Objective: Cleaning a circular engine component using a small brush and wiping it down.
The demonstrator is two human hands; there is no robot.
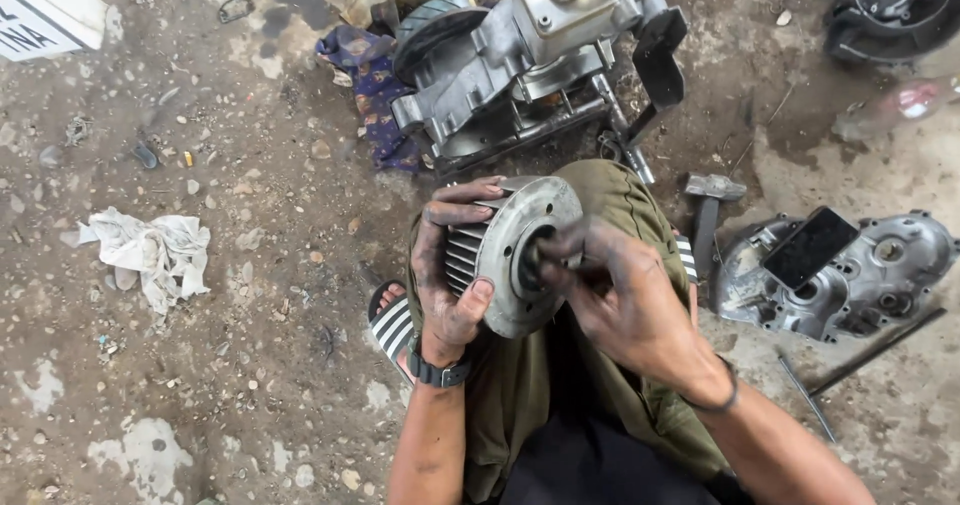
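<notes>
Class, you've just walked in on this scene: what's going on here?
A person squats on a dirty concrete floor, holding a finned metal cylinder over their knees. The left hand grips its side; the right hand has its fingers at the central bore. An engine block lies ahead, with a hammer, a cover and a rag nearby.

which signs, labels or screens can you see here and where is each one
Sign or board: top left corner on the ground, white slab with dark lettering, cut off by the frame.
Phone: right side, lying on a grey metal engine cover, dark rectangular screen, blank.
No packages in view.
</notes>
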